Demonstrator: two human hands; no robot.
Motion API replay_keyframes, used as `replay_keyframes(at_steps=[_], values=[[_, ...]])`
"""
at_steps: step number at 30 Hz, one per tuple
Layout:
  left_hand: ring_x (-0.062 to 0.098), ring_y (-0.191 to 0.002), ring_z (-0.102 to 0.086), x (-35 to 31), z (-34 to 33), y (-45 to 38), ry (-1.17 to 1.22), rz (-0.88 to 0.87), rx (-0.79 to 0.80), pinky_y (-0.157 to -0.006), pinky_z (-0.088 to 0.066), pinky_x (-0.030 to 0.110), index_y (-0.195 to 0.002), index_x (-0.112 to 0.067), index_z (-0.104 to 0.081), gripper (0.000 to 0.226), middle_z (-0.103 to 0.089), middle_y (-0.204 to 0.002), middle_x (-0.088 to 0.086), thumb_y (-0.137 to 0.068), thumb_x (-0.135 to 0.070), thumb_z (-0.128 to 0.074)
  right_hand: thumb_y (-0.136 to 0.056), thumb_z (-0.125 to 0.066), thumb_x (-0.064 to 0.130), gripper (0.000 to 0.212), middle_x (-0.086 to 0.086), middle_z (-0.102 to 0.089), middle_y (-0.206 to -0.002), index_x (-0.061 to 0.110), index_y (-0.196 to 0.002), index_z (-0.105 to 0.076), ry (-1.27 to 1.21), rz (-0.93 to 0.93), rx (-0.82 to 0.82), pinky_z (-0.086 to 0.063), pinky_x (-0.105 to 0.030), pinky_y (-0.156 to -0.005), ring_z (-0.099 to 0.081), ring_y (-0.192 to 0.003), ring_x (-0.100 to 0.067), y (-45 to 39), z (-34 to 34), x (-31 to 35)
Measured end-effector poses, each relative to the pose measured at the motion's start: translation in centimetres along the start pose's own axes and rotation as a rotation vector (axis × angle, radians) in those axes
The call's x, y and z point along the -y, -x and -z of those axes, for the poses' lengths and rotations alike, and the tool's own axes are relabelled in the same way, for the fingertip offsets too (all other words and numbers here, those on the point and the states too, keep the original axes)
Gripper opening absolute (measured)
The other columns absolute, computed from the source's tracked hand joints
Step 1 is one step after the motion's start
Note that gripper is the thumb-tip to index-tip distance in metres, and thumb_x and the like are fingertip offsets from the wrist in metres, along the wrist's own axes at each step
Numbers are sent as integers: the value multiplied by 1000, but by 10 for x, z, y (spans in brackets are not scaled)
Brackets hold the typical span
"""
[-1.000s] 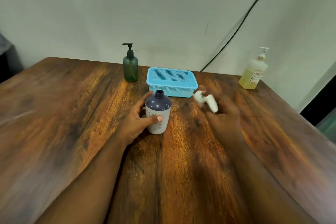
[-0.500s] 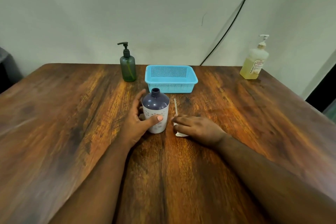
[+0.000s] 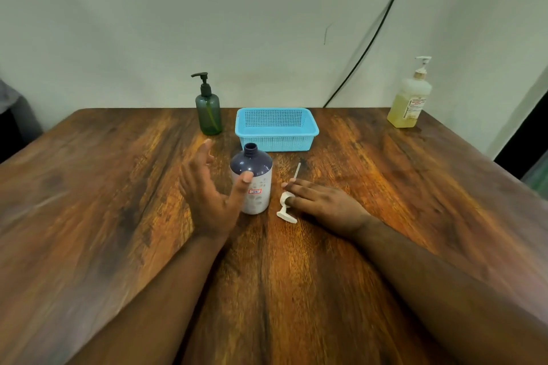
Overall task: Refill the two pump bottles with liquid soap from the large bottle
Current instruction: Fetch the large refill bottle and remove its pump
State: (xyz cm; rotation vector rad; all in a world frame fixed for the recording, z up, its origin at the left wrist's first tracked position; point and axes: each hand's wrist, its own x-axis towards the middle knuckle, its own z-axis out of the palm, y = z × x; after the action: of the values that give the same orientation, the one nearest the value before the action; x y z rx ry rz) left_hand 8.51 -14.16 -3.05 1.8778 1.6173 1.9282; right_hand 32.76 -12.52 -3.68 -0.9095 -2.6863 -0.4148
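Observation:
A white pump bottle with a dark purple shoulder (image 3: 254, 181) stands uncapped in the middle of the table. My left hand (image 3: 211, 192) is just left of it, fingers spread, thumb in front of the bottle without gripping it. Its white pump head with dip tube (image 3: 287, 210) lies on the wood to the bottle's right, partly under the fingers of my right hand (image 3: 324, 204), which rests flat. A green pump bottle (image 3: 208, 111) stands at the back. The large bottle of yellow soap (image 3: 410, 99) stands at the far right corner.
A blue plastic basket (image 3: 277, 129) sits behind the uncapped bottle. The wooden table (image 3: 103, 201) ends at the wall; a black cable (image 3: 373, 38) runs down the wall. A dark gap lies past the table's right edge.
My right hand laid the pump head on the table beside the bottle. My left hand has let go of the bottle and opened.

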Motion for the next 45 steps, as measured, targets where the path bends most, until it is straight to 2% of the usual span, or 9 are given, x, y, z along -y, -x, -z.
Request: replay_keyframes(at_steps=[6, 12, 16, 20, 24, 29, 38, 43, 45], values=[[15, -101, -53, -71, -22, 33, 103, -522, 266, -81, -50, 38, -116, -17, -60, 33, -57, -109, 3, -89, -34, -64, -92, -56, 19, 38, -4, -50, -141, 21, -130, -51, -82, -209, -16, -49, -40, -98, -45, -132, -20, 39, 3, -22], [16, -120, -48, -103, -93, 19, -123, -262, 719, -102, -43, 32, -131, -24, -55, 45, -52, -129, -1, -91, -42, -60, -95, -45, 26, 45, 6, -36, -150, 32, -140, -39, -104, -469, 67, -35, -37, -111, -29, -140, -11, 77, 28, -61], [28, -134, -42, -103, -154, -9, -317, -154, 991, -107, -38, 42, -142, -27, -44, 65, -42, -146, 7, -85, -48, -66, -95, -45, 27, 42, 3, -37, -150, 28, -137, -45, -82, -572, 124, -32, -39, -112, -30, -140, -15, 89, 43, -100], [29, -132, -44, -107, -208, -33, -388, -173, 1197, -107, -39, 40, -145, -25, -41, 78, -41, -148, 10, -78, -50, -74, -96, -46, 23, 42, 3, -34, -152, 26, -138, -44, -52, -657, 183, -23, -34, -115, -24, -142, -14, 101, 45, -145], [29, -142, -33, -115, -257, -56, -471, -207, 1500, -113, -35, 45, -153, -33, -19, 101, -29, -158, 5, -73, -50, -78, -98, -43, 28, 38, 1, -40, -148, 24, -135, -49, -40, -711, 170, -19, -27, -113, -29, -140, -15, 107, 38, -184], [26, -135, -43, -131, -318, -79, -354, -207, 1501, -108, -36, 32, -151, -18, -30, 100, -40, -152, 7, -71, -44, -84, -96, -43, 36, 42, -3, -45, -144, 25, -136, -45, -91, -902, 59, -30, -36, -109, -39, -133, -23, 107, 27, -231], [30, -145, -25, -142, -382, -82, -654, -309, 1667, -113, -29, 42, -156, -26, -10, 112, -20, -161, 5, -72, -47, -81, -87, -54, 38, 71, -3, -30, -153, 24, -147, -20, -251, -1190, -192, -31, -42, -111, -31, -137, -26, 102, -12, -301], [31, -150, -11, -141, -387, -84, -691, -340, 1657, -117, -22, 44, -156, -30, -3, 116, -5, -164, 6, -72, -49, -80, -82, -61, 38, 69, -7, -42, -143, 21, -142, -30, -330, -1288, -365, -35, -40, -108, -41, -129, -26, 98, -19, -339], [31, -149, -10, -141, -388, -86, -700, -357, 1652, -116, -23, 43, -156, -32, -2, 117, -5, -164, 7, -71, -52, -80, -75, -70, 41, 88, -7, -40, -145, 13, -145, -24, -390, -1336, -447, -31, -37, -108, -38, -132, -27, 90, -22, -353]])
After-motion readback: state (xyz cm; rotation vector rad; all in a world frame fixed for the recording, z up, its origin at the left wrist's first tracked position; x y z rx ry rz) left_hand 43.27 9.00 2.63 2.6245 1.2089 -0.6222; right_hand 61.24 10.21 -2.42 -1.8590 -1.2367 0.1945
